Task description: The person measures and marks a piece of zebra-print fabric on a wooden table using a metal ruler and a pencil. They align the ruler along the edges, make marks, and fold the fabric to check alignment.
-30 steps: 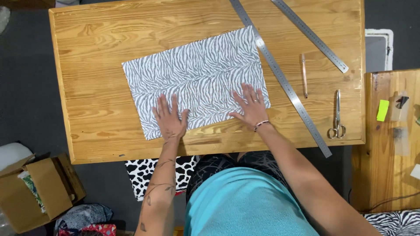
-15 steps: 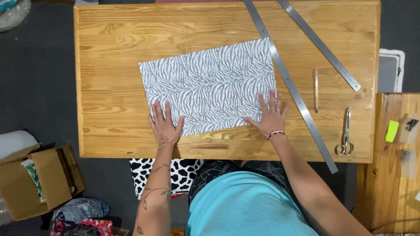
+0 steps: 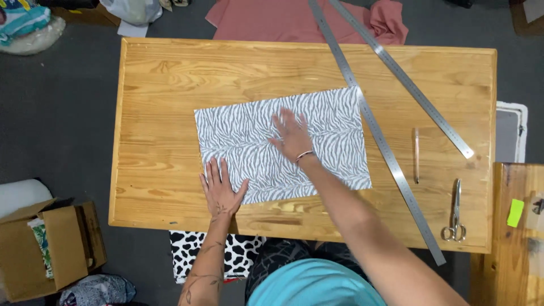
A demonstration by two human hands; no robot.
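We are looking at the zebra-print fabric piece (image 3: 283, 144) lying flat in the middle of the wooden bench (image 3: 158, 85), long side running left to right, a faint crease line across its middle. Our right hand (image 3: 292, 136) is now sitting open and flat, fingers spread, on the centre of the fabric; a half second back it was pressing near the lower right corner, so it is sliding up and leftward across the cloth. Our left hand (image 3: 220, 190) is staying open and flat, palm down, on the lower left edge where fabric meets bare wood, gripping nothing. Neither hand is closing on anything; both are just pressing. We are judging this as smoothing: one hand pinning the edge, the other sweeping the surface flat.

Just right of the fabric, a long steel ruler (image 3: 374, 130) is touching its right edge, running diagonally. A second steel ruler (image 3: 402, 79) is lying farther right, apart from the cloth. A pen-like stick (image 3: 416, 154) is lying between the rulers, and scissors (image 3: 455, 212) are resting near the bench's right front corner. Pink cloth (image 3: 294, 20) is lying on the floor beyond the bench, a cardboard box (image 3: 42, 249) at lower left.
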